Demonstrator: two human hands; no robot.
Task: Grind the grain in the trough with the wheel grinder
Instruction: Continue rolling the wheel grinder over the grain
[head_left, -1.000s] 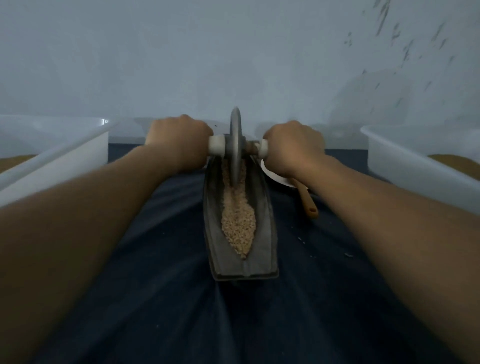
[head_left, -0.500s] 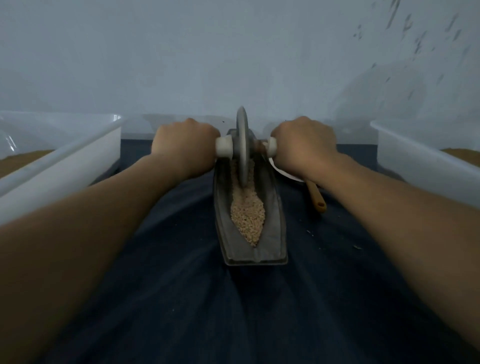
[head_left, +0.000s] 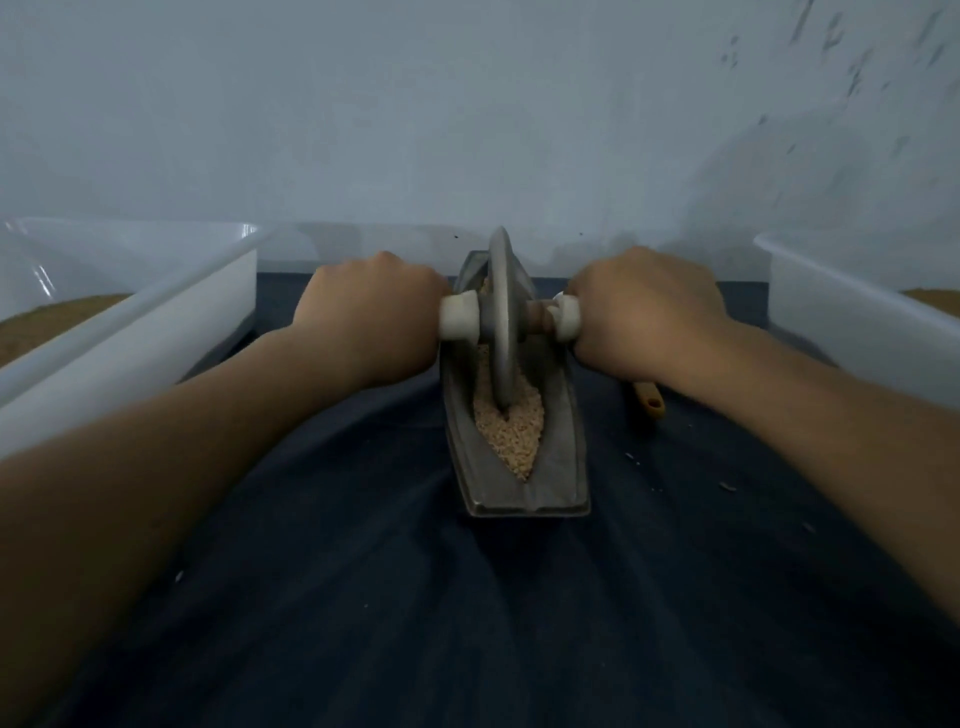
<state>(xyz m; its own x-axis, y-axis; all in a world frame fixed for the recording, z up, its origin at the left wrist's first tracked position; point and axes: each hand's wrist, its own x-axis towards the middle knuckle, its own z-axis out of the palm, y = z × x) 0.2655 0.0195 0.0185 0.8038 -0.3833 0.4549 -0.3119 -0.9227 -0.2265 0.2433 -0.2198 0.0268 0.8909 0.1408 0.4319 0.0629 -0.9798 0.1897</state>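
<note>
Presently your left hand (head_left: 371, 312) and right hand (head_left: 641, 312) clamp the wheel grinder (head_left: 503, 322) axle, wheel bedded mid-trough (head_left: 563, 447); grain (head_left: 514, 434) toward 6 o'clock looks whole, grinding unfinished.

**Dull metal, matt cloth, glossy plastic**

The trough (head_left: 563, 467) looks like cast grey metal, matt and slightly rough. The wheel grinder (head_left: 501, 322) has a smoother grey metal disc, a brown, wooden-looking axle (head_left: 537, 314) and off-white matt collars (head_left: 457, 322). The grain (head_left: 511, 436) is tan, coarse and crumbly. A dark blue cloth (head_left: 467, 623), matt and softly creased, covers the tabletop. The left tub (head_left: 156, 332) and the right tub (head_left: 841, 322) are smooth, glossy white plastic. The far wall (head_left: 467, 104) is pale and matt.
</note>
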